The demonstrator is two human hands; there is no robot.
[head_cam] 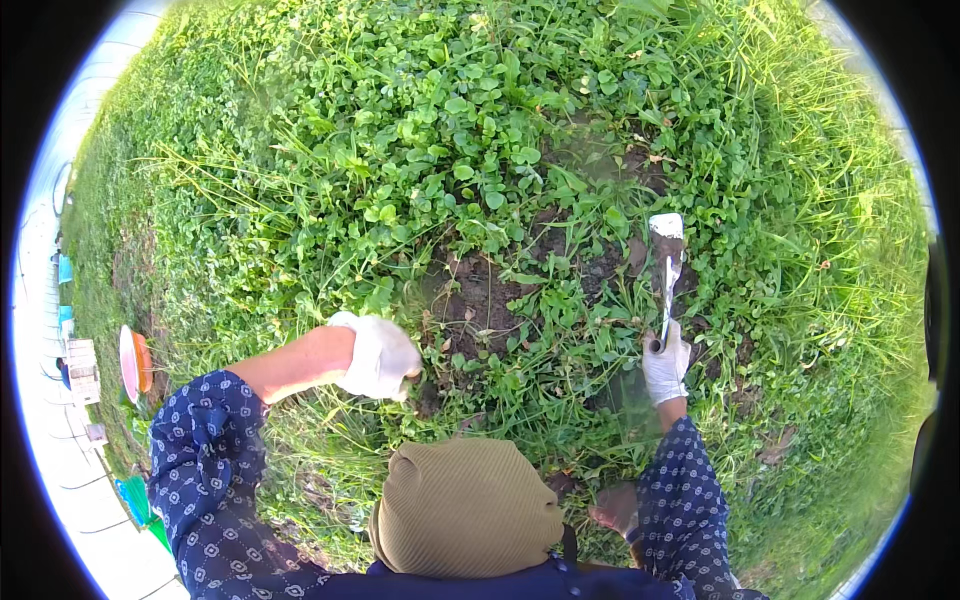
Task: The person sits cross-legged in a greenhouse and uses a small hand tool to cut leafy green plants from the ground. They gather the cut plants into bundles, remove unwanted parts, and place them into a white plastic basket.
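My left hand [380, 358], in a white glove, is low over the weeds at centre left, its fingers curled down; what is under them is hidden. At the right, my right hand [666, 365], also gloved in white, is closed around the handle of a small hand trowel or hoe [670, 277]. The tool's metal blade points away from me, with dark soil on it and a pale, shiny tip. Between my hands lie low leafy plants [555, 330] and a patch of bare dark soil [480, 300].
Dense green plants cover the ground ahead, with taller grass [847, 202] at the right. At the far left stand an orange and pink basin [135, 363], a pale crate [82, 371] and a teal object [135, 499] beside a white hooped wall.
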